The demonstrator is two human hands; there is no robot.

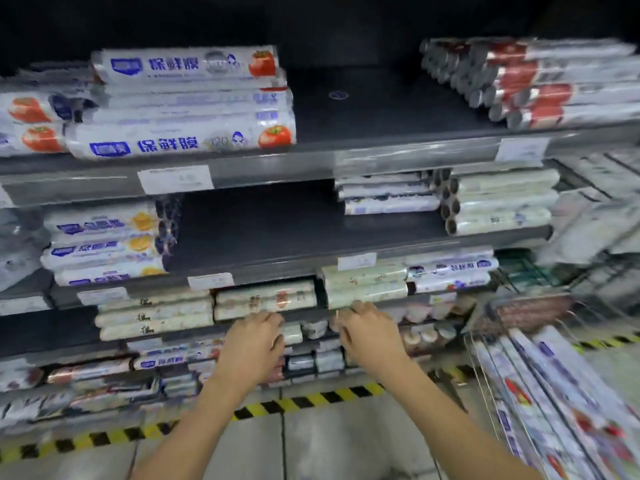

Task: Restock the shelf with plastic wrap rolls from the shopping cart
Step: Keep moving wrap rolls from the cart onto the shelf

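You are facing a dark shelving unit (pixel 311 161) whose tiers are running across the whole view. On the top tier, a stack of plastic wrap rolls with tomato labels (pixel 194 105) is lying at the left, a bare stretch of board is showing in the middle, and red-labelled rolls (pixel 540 84) are sitting at the right. On the tier below, orange-labelled rolls (pixel 104 244) are piled at the left and pale green rolls (pixel 502 202) at the right, again with bare board between them. At your lower right, the wire shopping cart (pixel 485 358) is standing with long wrapped rolls in the cart (pixel 561 393) lying lengthwise inside it. A yellow-and-black floor stripe (pixel 311 400) is running along the foot of the shelving. Both of your forearms are reaching toward the third tier. Your left hand (pixel 254 344) is resting against the shelf edge just below a pale roll with a red mark (pixel 265 299), fingers loosely curled and gripping nothing visible. Your right hand (pixel 367 332) is sitting just beside it, under another pale roll (pixel 367 289); the blur is leaving it unclear whether those fingers are pinching anything.
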